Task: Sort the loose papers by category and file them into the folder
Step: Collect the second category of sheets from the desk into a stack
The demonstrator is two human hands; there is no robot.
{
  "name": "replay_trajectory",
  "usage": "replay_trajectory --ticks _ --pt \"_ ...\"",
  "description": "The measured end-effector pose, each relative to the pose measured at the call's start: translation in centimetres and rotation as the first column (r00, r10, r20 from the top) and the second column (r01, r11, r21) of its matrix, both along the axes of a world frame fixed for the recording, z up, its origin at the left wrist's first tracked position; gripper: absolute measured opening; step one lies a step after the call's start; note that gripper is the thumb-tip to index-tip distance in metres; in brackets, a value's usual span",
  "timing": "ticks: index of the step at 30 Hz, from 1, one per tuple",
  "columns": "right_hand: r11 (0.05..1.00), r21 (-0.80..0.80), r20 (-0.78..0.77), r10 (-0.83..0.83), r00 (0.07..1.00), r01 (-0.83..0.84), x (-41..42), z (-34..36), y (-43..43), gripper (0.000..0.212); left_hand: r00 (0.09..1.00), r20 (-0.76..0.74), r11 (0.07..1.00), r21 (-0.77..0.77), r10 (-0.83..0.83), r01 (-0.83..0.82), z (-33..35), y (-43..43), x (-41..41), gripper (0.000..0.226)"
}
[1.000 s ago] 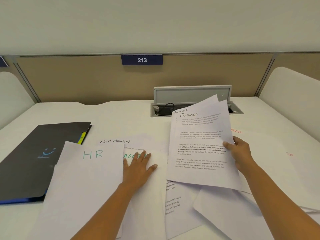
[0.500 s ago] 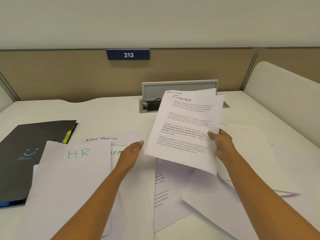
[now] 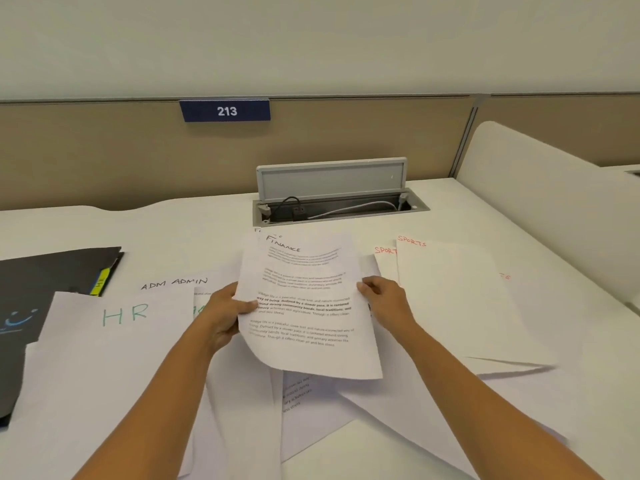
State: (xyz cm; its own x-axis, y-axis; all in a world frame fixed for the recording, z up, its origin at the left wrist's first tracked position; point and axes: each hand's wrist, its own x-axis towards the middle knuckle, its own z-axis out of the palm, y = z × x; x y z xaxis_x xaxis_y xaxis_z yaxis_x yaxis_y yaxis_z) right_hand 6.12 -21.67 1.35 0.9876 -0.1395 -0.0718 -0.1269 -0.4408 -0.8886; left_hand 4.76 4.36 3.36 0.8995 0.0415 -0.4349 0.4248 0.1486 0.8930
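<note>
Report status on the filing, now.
Left hand, right hand grip Finance sheets by side edges. Folder closed, far left, HR sheet overlapping its corner. Sports sheets, Admin sheet loose.

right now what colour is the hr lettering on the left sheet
Green, on the white paper HR sheet; head view.

A pale wall [image 3: 311, 39] rose above a tan partition [image 3: 104, 157], which carried a blue plate [image 3: 225, 110] reading 213. Below it stretched a white desk [image 3: 173, 237]. A grey cable box [image 3: 332, 178] was set into the desk (lid up, cords inside). A white curved divider [image 3: 554, 202] stood at the right. The light was even and soft.
</note>
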Motion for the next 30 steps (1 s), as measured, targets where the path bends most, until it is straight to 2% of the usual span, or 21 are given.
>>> replay_trajectory --ticks 2,3,5,6,8,11,17,20,25,30 --pt "0.961 -0.274 0.075 -0.014 0.997 0.034 -0.2 -0.4 -1.5 0.029 0.998 0.013 0.998 -0.021 0.066 -0.065 -0.4 -0.3 -0.4 0.046" --pt "0.909 -0.416 0.067 0.002 0.998 0.026 -0.2 -0.8 -2.4 0.035 0.996 0.020 0.996 -0.029 0.090 -0.090 -0.6 -0.4 -0.5 0.047" --pt "0.744 -0.665 -0.048 0.042 0.998 -0.063 -0.3 -1.3 -4.1 0.050 0.992 0.028 0.992 -0.038 0.123 -0.122 -1.0 -0.4 -0.9 0.047" --pt "0.691 -0.715 -0.110 0.038 0.993 -0.106 -0.4 -1.5 -4.8 0.056 0.991 0.028 0.990 -0.042 0.134 -0.133 -1.2 -0.4 -1.0 0.047" --pt "0.716 -0.687 -0.161 0.016 0.987 -0.124 -0.8 -1.4 -5.7 0.058 0.988 0.024 0.987 -0.048 0.152 -0.151 -1.7 -0.4 -1.2 0.048" --pt "0.736 -0.670 -0.125 0.024 0.992 -0.102 -1.1 -1.1 -6.5 0.050 0.987 0.028 0.986 -0.051 0.159 -0.157 -1.9 -0.7 -1.4 0.047" --pt "0.652 -0.743 -0.148 0.061 0.987 -0.151 -1.5 -1.0 -6.7 0.049 0.984 0.038 0.983 -0.062 0.173 -0.170 -1.7 -1.6 -1.4 0.045" --pt "0.609 -0.780 -0.116 0.082 0.990 -0.142 -1.4 -1.6 -6.3 0.040 0.983 0.048 0.981 -0.078 0.179 -0.175 -1.5 -1.8 -1.4 0.045" --pt "0.521 -0.843 -0.076 0.130 0.989 -0.133 -0.9 -1.8 -5.6 0.039 0.977 0.088 0.973 -0.141 0.194 -0.181 -0.3 -1.6 -1.6 0.044" --pt "0.616 -0.765 -0.111 0.165 0.980 -0.190 -0.4 -2.1 -4.2 0.041 0.962 0.127 0.958 -0.192 0.241 -0.215 0.7 -0.7 -1.8 0.045"
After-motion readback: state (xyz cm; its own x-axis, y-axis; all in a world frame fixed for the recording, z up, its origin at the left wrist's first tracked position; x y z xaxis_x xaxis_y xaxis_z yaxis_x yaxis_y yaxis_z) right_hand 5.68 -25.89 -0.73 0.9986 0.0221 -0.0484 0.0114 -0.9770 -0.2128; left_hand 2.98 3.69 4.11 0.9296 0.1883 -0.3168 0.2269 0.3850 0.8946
